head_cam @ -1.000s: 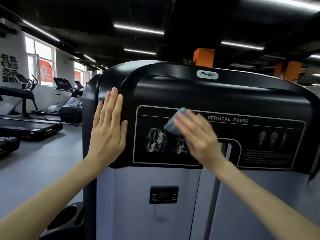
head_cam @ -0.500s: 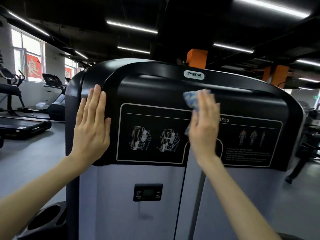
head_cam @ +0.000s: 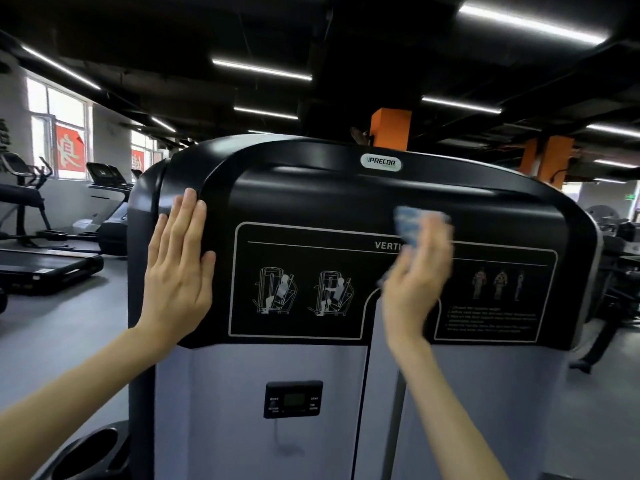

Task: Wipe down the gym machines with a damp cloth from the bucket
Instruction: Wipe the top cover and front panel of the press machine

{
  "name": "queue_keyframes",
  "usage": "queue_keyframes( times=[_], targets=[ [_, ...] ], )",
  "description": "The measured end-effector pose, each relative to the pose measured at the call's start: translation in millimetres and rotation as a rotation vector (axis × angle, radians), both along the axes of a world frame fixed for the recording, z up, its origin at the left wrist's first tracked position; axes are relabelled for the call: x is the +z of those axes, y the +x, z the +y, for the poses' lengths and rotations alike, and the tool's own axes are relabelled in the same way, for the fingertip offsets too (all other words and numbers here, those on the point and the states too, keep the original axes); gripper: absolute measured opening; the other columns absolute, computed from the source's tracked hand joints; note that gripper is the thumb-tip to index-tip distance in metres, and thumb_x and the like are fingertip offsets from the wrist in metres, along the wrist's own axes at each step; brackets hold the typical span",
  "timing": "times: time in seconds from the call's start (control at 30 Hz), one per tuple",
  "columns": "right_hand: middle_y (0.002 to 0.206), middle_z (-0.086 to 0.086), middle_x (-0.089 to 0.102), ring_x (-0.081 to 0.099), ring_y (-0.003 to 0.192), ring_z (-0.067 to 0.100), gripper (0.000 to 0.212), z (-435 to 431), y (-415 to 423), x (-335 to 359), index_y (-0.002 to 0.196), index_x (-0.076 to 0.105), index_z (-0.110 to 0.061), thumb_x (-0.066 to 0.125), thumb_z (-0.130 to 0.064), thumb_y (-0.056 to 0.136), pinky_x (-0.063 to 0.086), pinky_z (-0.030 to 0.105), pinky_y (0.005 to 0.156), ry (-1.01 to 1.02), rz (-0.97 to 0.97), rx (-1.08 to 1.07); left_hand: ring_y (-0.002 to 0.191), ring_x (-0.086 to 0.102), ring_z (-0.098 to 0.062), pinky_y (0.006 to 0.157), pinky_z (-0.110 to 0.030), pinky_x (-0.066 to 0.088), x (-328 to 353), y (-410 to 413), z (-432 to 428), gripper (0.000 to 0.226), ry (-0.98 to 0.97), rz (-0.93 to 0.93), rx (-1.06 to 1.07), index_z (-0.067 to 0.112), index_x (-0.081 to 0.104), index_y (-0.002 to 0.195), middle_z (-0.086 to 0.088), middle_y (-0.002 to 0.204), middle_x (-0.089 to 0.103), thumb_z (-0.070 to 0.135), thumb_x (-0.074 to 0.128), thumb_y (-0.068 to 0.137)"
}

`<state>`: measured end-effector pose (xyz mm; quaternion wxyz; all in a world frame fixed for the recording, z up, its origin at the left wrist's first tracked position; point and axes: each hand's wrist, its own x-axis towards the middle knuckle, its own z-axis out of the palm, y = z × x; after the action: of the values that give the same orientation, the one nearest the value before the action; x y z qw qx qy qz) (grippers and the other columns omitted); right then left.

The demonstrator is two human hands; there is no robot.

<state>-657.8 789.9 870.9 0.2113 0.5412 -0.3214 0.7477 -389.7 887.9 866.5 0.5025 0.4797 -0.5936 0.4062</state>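
Observation:
A vertical press machine (head_cam: 311, 195) with a glossy black top shroud and grey lower panels fills the view. My right hand (head_cam: 414, 282) presses a blue-and-white cloth (head_cam: 407, 225) flat against the black instruction panel, over the printed title; the hand is motion-blurred. My left hand (head_cam: 178, 271) lies flat, fingers together and pointing up, on the shroud's left rounded edge, holding nothing. No bucket is in sight.
A small black display (head_cam: 293, 399) sits on the grey panel below. Treadmills (head_cam: 52, 265) stand along the left wall by the windows. A black cup-holder tray (head_cam: 90, 452) juts out at the lower left. More machines (head_cam: 620, 258) crowd the right side.
My right hand with the cloth has swept rightward and upward across the instruction panel, from the left diagrams to over the title. My left hand has stayed on the left edge.

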Motion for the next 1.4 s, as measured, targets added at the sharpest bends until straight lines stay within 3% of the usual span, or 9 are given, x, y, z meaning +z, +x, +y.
queue_keyframes(
  times=[0.13,0.3,0.5,0.63,0.8,0.97,1.17,1.3,1.4],
  targets=[
    [0.147,0.008,0.041,0.032,0.141,0.023,0.049,9,24,10,0.141,0.041,-0.008,0.05,-0.001,0.093,0.03,0.045,0.115,-0.104,0.533,0.091,0.146,0.015,-0.025,0.119,-0.046,0.013,0,1,0,0.058,-0.017,0.011,-0.059,0.001,0.026,0.147,-0.012,0.156,0.019,0.012,0.04,0.092],
    [0.136,0.001,0.054,0.048,0.128,0.016,0.04,17,33,72,0.134,0.054,-0.012,0.052,-0.007,0.093,0.039,0.039,0.109,0.087,0.23,0.125,0.14,0.026,-0.013,0.114,-0.03,0.018,7,8,9,0.058,-0.004,0.007,-0.08,0.005,0.035,0.142,-0.008,0.153,0.029,0.025,0.045,0.088],
    [0.127,0.001,0.061,0.057,0.115,0.016,0.037,44,100,90,0.128,0.06,-0.014,0.053,-0.011,0.092,0.046,0.031,0.098,0.039,0.527,0.114,0.126,0.042,-0.026,0.109,-0.022,0.018,19,25,15,0.052,0.015,-0.103,-0.077,0.004,0.041,0.137,-0.011,0.146,0.039,0.024,0.043,0.088],
    [0.122,-0.003,0.063,0.06,0.108,0.014,0.034,49,136,100,0.126,0.061,-0.015,0.051,-0.013,0.094,0.049,0.027,0.089,0.016,0.537,0.09,0.128,0.042,-0.022,0.111,-0.027,0.022,27,45,9,0.047,-0.03,-0.224,-0.165,0.007,0.043,0.135,-0.007,0.144,0.041,0.023,0.044,0.091],
    [0.124,-0.004,0.062,0.057,0.112,0.011,0.032,41,164,139,0.127,0.06,-0.019,0.05,-0.015,0.097,0.041,0.02,0.093,0.23,0.347,0.176,0.132,0.04,-0.017,0.113,-0.036,0.027,43,81,-2,0.042,-0.065,-0.32,-0.312,0.007,0.048,0.131,-0.005,0.141,0.046,0.014,0.042,0.091],
    [0.116,-0.012,0.065,0.056,0.109,0.003,0.028,46,188,168,0.117,0.067,-0.028,0.053,-0.017,0.095,0.039,0.004,0.085,0.423,0.509,0.183,0.136,0.037,-0.015,0.115,-0.037,0.025,54,133,-24,0.042,-0.023,-0.388,-0.367,0.009,0.049,0.132,-0.005,0.139,0.048,0.016,0.042,0.091],
    [0.116,-0.012,0.067,0.056,0.114,-0.001,0.024,66,184,161,0.116,0.069,-0.02,0.059,-0.017,0.095,0.04,0.018,0.101,0.398,0.721,0.324,0.137,0.037,-0.017,0.113,-0.041,0.028,50,142,-46,0.041,-0.111,-0.421,-0.519,0.011,0.045,0.135,-0.005,0.143,0.046,0.018,0.037,0.095],
    [0.12,-0.014,0.065,0.054,0.115,0.003,0.024,51,197,190,0.117,0.067,-0.034,0.056,-0.032,0.096,0.041,0.032,0.104,0.563,0.63,-0.017,0.138,0.037,-0.022,0.112,-0.045,0.031,51,147,-56,0.041,-0.155,-0.44,-0.565,0.009,0.045,0.136,-0.009,0.144,0.045,0.018,0.032,0.098],
    [0.126,-0.015,0.061,0.051,0.119,0.001,0.026,60,213,188,0.12,0.066,-0.035,0.058,-0.031,0.095,0.039,0.026,0.105,0.579,0.798,-0.071,0.138,0.036,-0.023,0.112,-0.046,0.03,48,145,-56,0.042,-0.158,-0.423,-0.588,0.006,0.047,0.135,-0.01,0.145,0.044,0.015,0.032,0.097]
  ],
)
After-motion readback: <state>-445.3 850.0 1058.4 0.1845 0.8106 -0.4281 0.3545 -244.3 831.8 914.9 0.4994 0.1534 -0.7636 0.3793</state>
